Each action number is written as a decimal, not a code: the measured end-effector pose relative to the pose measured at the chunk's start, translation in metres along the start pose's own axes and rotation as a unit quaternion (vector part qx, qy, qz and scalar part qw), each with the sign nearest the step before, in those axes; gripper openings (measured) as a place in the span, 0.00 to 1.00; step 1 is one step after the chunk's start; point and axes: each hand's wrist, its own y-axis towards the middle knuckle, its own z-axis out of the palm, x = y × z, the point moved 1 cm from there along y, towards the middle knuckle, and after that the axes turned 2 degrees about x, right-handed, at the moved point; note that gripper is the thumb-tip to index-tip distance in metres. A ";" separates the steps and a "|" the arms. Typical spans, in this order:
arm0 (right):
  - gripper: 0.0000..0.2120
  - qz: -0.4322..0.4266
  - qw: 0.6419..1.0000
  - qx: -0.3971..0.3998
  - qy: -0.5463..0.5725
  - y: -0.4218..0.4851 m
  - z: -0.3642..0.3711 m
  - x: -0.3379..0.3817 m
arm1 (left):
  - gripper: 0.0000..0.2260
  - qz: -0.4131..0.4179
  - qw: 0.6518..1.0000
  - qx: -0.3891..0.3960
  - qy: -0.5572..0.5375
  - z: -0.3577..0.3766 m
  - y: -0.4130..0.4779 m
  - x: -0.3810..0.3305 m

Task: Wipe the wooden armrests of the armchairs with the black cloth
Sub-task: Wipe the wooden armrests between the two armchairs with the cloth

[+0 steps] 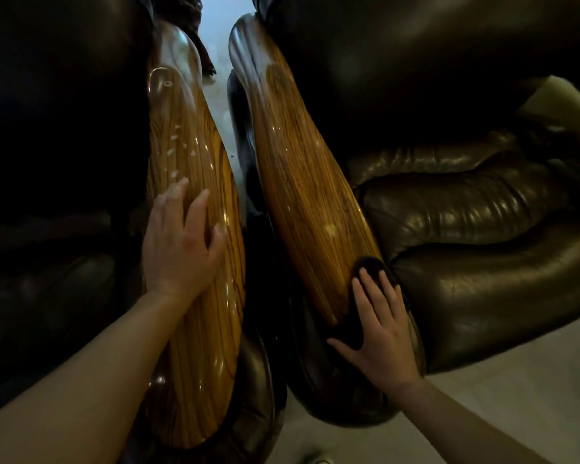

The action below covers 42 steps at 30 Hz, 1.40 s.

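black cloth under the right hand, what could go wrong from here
1. The right hand presses the black cloth flat with open fingers at the near end of the right armrest; it may slip out or slide onto the leather cushion.
2. The bare left hand rests on the glossy left armrest and may smudge it.

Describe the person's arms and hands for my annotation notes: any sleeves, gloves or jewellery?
Both forearms are bare as far as the frame shows, with no sleeves in view. The left hand and right hand wear no gloves, and no rings, watch or bracelets are visible.
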 end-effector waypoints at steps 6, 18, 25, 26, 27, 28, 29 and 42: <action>0.53 0.028 0.999 0.002 0.041 -0.033 -0.005 -0.011 | 0.21 0.017 1.000 -0.006 0.003 -0.009 -0.064 0.021; 0.25 0.111 0.952 0.019 0.285 0.027 -0.055 0.043 | 0.20 -0.055 0.996 0.021 -0.071 0.005 -0.112 0.009; 0.19 0.022 0.910 0.009 0.414 0.119 -0.053 0.149 | 0.21 -0.132 0.990 -0.021 -0.049 0.008 -0.110 0.016; 0.20 -0.035 0.926 0.023 0.376 0.126 -0.048 0.166 | 0.21 -0.125 0.991 -0.020 -0.041 0.009 -0.110 0.016; 0.22 -0.078 0.941 0.041 0.327 0.130 -0.040 0.180 | 0.21 -0.118 0.992 -0.018 -0.038 0.009 -0.111 0.016; 0.24 -0.110 0.956 0.060 0.265 0.130 -0.030 0.192 | 0.21 -0.116 0.992 -0.015 -0.041 0.008 -0.112 0.017; 0.26 -0.142 0.966 0.075 0.201 0.127 -0.017 0.199 | 0.21 -0.118 0.992 -0.012 -0.045 0.008 -0.113 0.018; 0.29 -0.318 0.942 0.106 0.005 0.189 0.002 0.187 | 0.19 -0.097 0.994 -0.018 -0.035 0.015 -0.112 0.025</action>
